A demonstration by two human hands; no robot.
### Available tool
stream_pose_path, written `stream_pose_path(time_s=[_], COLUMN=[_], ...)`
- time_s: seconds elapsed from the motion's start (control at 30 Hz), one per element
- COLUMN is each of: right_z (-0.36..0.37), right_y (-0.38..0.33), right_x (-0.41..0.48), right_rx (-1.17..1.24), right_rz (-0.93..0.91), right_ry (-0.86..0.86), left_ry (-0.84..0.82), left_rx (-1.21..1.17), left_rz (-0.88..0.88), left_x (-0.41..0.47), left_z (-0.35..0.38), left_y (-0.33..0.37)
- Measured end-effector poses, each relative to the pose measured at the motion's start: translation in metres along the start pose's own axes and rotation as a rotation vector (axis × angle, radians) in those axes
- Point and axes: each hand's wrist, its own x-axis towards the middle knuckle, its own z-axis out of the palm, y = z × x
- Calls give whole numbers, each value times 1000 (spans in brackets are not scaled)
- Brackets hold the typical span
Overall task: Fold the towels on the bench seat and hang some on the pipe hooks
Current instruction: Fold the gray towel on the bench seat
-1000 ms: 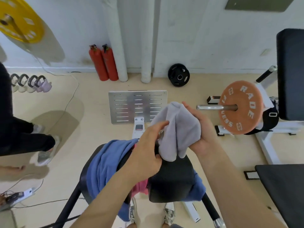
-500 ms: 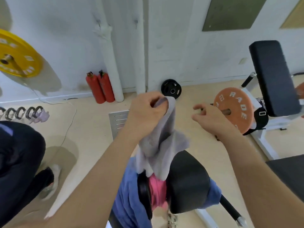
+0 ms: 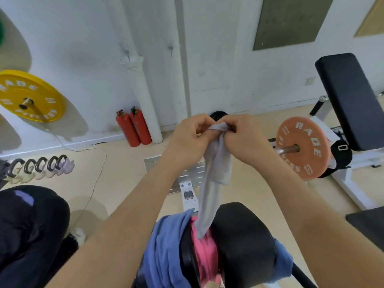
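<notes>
A grey towel [image 3: 216, 175] hangs in a long strip from both my hands, its lower end touching the bench. My left hand [image 3: 188, 140] and my right hand [image 3: 244, 139] pinch its top edge close together at chest height. Below lies the black bench seat [image 3: 241, 242] with a blue towel [image 3: 166, 250] draped over its left side and a pink towel [image 3: 204, 254] in the gap of the seat. On the wall ahead are two white pipes, one bearing a hook [image 3: 127, 54] and the other a hook [image 3: 170, 48].
Two red fire extinguishers [image 3: 134, 127] stand by the left pipe. An orange weight plate [image 3: 304, 148] on a bar and a black padded bench [image 3: 351, 100] are on the right. A yellow plate [image 3: 29, 96] and kettlebells [image 3: 37, 167] are on the left. A person in black [image 3: 27, 231] sits at lower left.
The towel has been lifted off the seat and now hangs long. My right hand, free half a second ago, has taken the top edge beside my left. The view tilted up towards the wall.
</notes>
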Motion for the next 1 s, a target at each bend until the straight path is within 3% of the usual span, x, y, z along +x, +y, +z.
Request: stream_pose_path(time_s=[0.1, 0.17, 0.23, 0.3, 0.37, 0.5, 0.57, 0.67, 0.8, 0.87, 1.0], right_z=[-7, -18, -29, -29, -17, 3, 12, 23, 20, 14, 6], right_y=[-2, -4, -4, -2, 3, 10, 15, 24, 59, 76, 79], right_x=[18, 21, 17, 13, 15, 26, 32, 42, 60, 67, 81], right_rx=[-16, 175, 455, 441, 328, 323, 251, 95, -2, -52, -271], right_rz=[64, 158, 252, 166, 37, 7, -59, -173, -80, -8, -100], right_ry=[-46, -195, -441, -600, -511, -255, -143, -29, 61, 141, 129], left_ry=[-57, -23, 85, 190, 258, 314, 244, 79, -94, -34, 361], left_rx=[-247, -337, -249, -158, -95, -36, -67, -325, -68, 60, 428], left_rz=[-94, -162, -173, -130, -71, -58, -114, -256, -354, -414, -316], left_x=[-1, 2, 9, 16, 20, 19, 16, 13, 0, -5, 12], left_z=[4, 8, 7, 4, 1, 4, 7, 5, -10, -16, -33], left_y=[-3, -1, -2, -5, -8, -20, -26, -30, -47, -67, -92])
